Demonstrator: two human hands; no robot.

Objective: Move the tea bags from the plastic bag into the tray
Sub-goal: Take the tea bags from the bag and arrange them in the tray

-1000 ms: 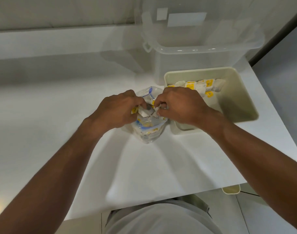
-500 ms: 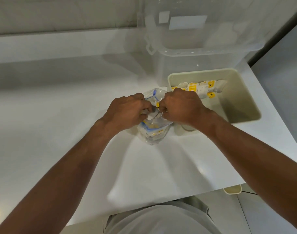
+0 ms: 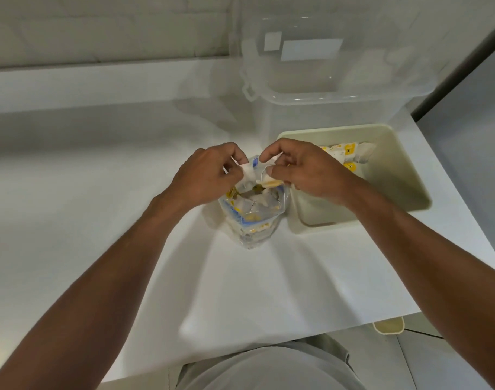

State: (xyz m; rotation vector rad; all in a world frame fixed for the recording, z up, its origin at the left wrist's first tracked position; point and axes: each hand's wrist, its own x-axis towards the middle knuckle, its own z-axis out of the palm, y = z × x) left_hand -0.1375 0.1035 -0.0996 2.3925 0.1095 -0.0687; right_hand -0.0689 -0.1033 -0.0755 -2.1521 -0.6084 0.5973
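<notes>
1. White table (image 3: 85,192). Carries every item below. The working items are grouped at its right side, within reach of both arms.

2. Clear storage bin (image 3: 325,108). Stands at the back, just behind the tray. It appears to take no part in the present step.

3. Tray (image 3: 404,170). Cream, open-topped, set just beside the bag on its right. Judged reason: a short carry from bag to tray. A cluster of tea bags (image 3: 347,152), white with yellow tags, already lies against its far wall. Most of the floor that shows is bare.

4. Plastic bag (image 3: 252,220). Clear with blue markings, standing upright on the table with its mouth open at the top, so the contents can be lifted straight out. More tea bags are visible inside, so the transfer is judged partly done.

5. Left hand (image 3: 207,173). Above the bag's mouth, fingers curled, thumb and fingertips pinching a white packet (image 3: 247,175), judged a tea bag raised clear of the pile.

6. Right hand (image 3: 305,170). Opposite the left, nearly touching it, fingers curled, thumb and forefinger pinching a yellow-edged packet (image 3: 270,182) at the mouth. Whether it also nips the bag's rim cannot be told.

7. Finding: the two hands appear to be parting joined or tangled packets.
</notes>
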